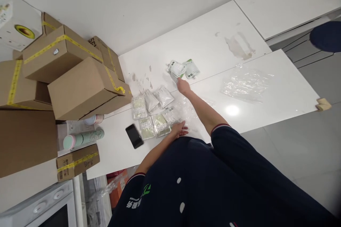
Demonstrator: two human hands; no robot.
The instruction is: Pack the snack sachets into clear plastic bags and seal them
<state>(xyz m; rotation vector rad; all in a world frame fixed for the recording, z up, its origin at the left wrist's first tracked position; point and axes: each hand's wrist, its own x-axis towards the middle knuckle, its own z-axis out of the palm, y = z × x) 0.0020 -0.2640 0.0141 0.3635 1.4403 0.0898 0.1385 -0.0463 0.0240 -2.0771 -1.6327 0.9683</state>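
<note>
My right hand (183, 87) reaches across the white table and pinches the near edge of a white-and-green pouch (176, 68). Another such pouch (191, 68) lies beside it, partly overlapped. My left hand (179, 130) is low over the table's front edge, its fingers loosely apart and holding nothing. Close to it lie flat clear packets with pale green contents, one packet (161, 124) nearest the wrist. Behind them are white packets (164, 96) in silvery wrapping. Crumpled clear plastic (190, 110) spreads between my two arms.
A black phone (134, 136) lies left of the packets. Taped cardboard boxes (80, 88) are stacked at the left, with a mint-green bottle (84, 138) below them. A clear plastic bag (246, 84) lies on the right. The table's right corner has a tan guard (323, 104).
</note>
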